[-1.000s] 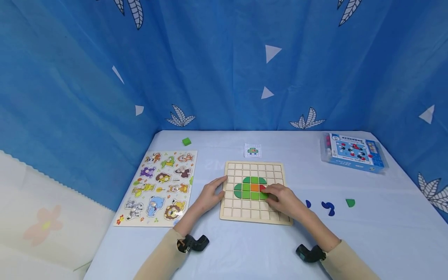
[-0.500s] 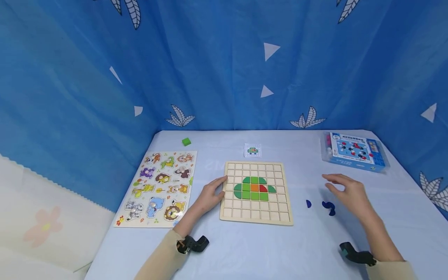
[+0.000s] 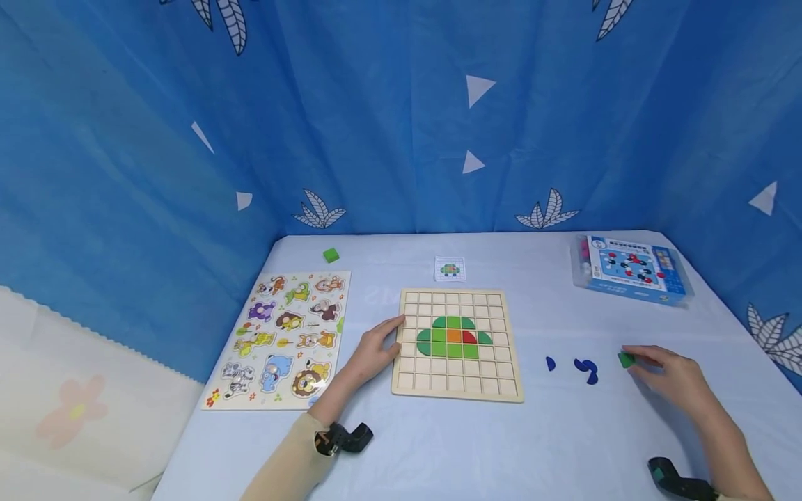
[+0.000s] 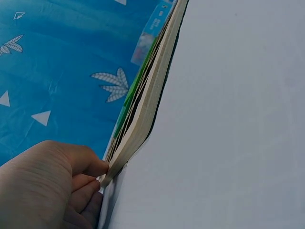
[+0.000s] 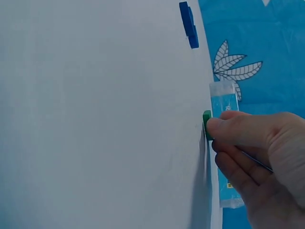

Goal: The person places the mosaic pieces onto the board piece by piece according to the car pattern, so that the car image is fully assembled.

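Note:
In the head view, a wooden grid board point(image 3: 456, 386) lies on the table, with green, orange and red tiles point(image 3: 454, 336) set in its cells. My left hand point(image 3: 374, 349) rests against its left edge, thumb and forefinger apart. The left wrist view shows those fingertips touching the board's rim point(image 4: 151, 98). Out to the right, my right hand point(image 3: 677, 379) pinches a green quarter-circle tile point(image 3: 626, 360) between thumb and fingers. In the right wrist view that tile's edge shows at the thumb tip, low over the table. Several dark blue half-round tiles point(image 3: 586, 367) lie between board and right hand.
A small pattern card point(image 3: 450, 269) lies behind the board. An animal puzzle point(image 3: 285, 400) sits at left, with a green square block point(image 3: 331, 255) behind it. At the back right stands a boxed set point(image 3: 633, 270). Blue curtains border the table.
My right hand has left the board, where a green tile now sits right of the red one, and swung right to pick hold of the green quarter-circle tile. The left hand stays put.

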`<state>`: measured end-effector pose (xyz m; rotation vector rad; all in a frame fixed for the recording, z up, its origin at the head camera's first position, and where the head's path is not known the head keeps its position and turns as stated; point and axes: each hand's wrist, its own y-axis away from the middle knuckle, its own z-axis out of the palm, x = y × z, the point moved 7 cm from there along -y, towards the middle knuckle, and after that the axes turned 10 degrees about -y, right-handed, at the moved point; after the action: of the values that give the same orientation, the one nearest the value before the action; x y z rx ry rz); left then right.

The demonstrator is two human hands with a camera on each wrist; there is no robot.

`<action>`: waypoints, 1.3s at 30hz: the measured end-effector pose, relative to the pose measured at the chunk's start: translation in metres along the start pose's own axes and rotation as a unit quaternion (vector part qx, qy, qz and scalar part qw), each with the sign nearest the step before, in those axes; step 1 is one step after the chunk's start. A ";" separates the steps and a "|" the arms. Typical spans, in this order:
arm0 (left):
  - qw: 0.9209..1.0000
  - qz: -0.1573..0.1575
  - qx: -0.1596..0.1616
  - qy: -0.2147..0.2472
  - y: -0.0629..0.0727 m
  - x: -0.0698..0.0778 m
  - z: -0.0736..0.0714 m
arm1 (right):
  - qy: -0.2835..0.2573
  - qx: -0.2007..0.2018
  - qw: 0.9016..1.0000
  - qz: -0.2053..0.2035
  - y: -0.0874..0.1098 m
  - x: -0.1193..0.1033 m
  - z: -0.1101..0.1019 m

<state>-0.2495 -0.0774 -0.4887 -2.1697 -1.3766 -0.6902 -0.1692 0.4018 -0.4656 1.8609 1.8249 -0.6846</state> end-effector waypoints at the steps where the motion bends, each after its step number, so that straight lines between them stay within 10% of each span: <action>1: 1.000 -0.001 -0.001 -0.001 0.000 0.000 0.000 | 0.000 0.001 1.000 -0.003 0.000 0.001 0.002; 22: 1.000 -0.001 0.005 -0.007 0.002 -0.002 -0.004 | -0.015 0.075 0.994 -0.073 -0.012 -0.018 0.011; 29: 1.000 -0.002 0.004 -0.006 0.001 -0.001 -0.005 | -0.056 0.086 0.983 -0.153 -0.031 -0.078 0.017; 39: 1.000 0.007 0.000 0.002 0.000 0.000 0.000 | -0.071 -0.012 0.962 -0.262 -0.033 -0.174 0.078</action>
<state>-0.2493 -0.0772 -0.4884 -2.1750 -1.3592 -0.6899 -0.2058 0.2186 -0.4167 1.2682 2.2307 -0.9391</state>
